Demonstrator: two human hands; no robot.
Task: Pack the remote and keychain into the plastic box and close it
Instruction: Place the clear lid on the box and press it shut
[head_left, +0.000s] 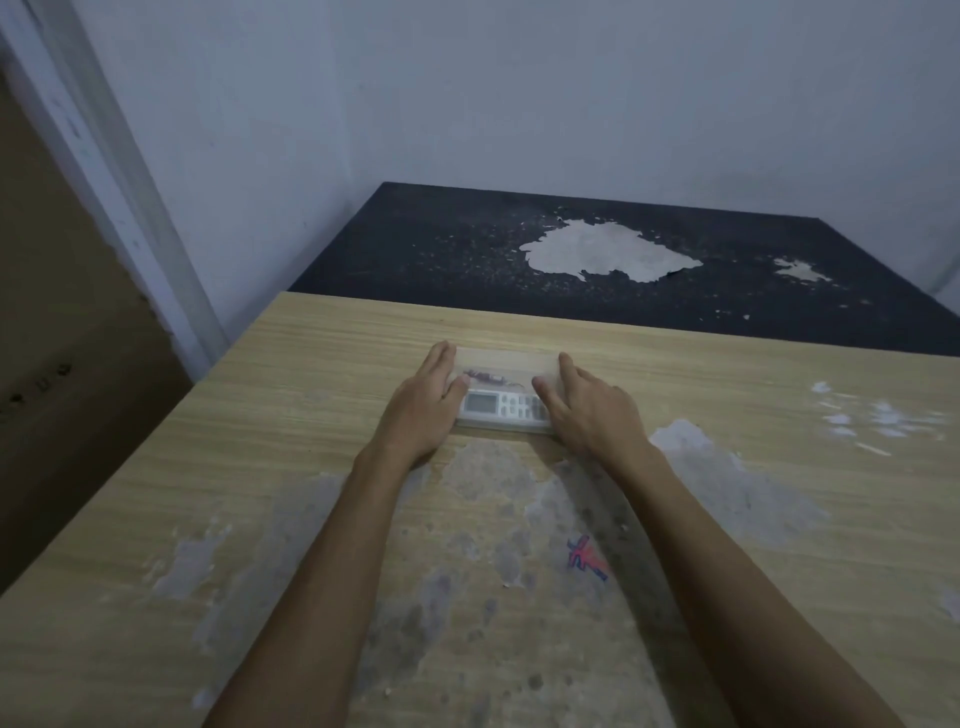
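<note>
A clear plastic box lies on the wooden table, its lid down over the contents. Through the lid I see a white remote along the near side. A small reddish keychain lies behind the remote, also inside the box. My left hand grips the box's left end, thumb on top of the lid. The right end is held by my right hand, its thumb resting on the lid as well.
The table's surface is worn, with grey peeled patches and a red and blue mark near me. Behind it stands a dark table with a flaked white patch. A wall lies beyond, and the wooden table's left edge drops off to the floor.
</note>
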